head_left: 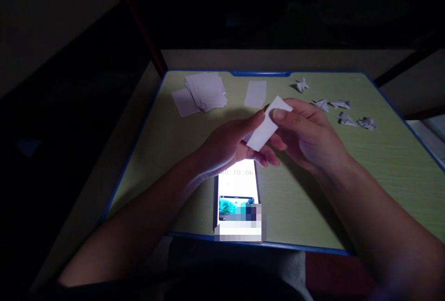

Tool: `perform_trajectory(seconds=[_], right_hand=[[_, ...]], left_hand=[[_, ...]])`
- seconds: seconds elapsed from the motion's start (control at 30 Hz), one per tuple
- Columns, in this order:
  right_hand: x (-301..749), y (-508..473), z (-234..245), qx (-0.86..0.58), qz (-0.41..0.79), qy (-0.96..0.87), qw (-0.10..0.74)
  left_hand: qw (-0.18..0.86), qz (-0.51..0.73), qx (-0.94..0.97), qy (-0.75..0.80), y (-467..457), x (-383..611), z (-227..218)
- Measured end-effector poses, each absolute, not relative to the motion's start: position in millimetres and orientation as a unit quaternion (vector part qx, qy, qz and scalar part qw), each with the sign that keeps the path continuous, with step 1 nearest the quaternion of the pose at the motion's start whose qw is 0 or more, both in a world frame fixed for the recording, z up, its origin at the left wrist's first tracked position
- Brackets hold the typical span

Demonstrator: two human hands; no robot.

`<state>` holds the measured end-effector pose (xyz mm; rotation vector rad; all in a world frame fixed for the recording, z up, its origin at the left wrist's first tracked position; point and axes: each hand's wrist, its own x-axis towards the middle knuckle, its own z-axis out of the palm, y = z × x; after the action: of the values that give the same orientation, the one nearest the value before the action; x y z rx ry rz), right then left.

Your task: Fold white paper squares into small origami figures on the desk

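Both my hands hold one small white paper slip (pixel 267 125) above the middle of a green lap table (pixel 389 162). My left hand (pixel 229 146) pinches its lower end with fingers curled under it. My right hand (pixel 306 129) grips the upper end, thumb pressed on top. The slip is tilted, its far corner raised. Directly under my hands a lit phone (pixel 238 199) lies flat near the table's front edge.
A fanned stack of white slips (pixel 205 90) lies at the back left, and a single slip (pixel 255 93) at the back centre. Several folded paper pieces (pixel 342 113) are scattered at the back right. The room around is dark.
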<state>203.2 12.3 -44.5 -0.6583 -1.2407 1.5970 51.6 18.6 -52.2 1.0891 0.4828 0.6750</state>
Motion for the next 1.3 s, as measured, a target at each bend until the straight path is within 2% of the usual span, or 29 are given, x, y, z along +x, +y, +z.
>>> perform_trajectory(seconds=[0.43,0.57,0.8,1.3], right_hand=[[205,15,-48,-0.289,0.616,-0.536,0.499],[204,18,-51,-0.342,0.567,-0.533,0.526],[203,20,-58,-0.392,0.506,-0.523,0.562],[201,21,-58,-0.414,0.516,-0.476,0.579]], left_hand=[[0.728,0.308,0.538,0.291,18,53,-51],[0.676,0.331,0.572,0.327,16,57,-53],[0.500,0.417,0.658,0.378,13,60,-62],[0.419,0.473,0.658,0.409,13,56,-64]])
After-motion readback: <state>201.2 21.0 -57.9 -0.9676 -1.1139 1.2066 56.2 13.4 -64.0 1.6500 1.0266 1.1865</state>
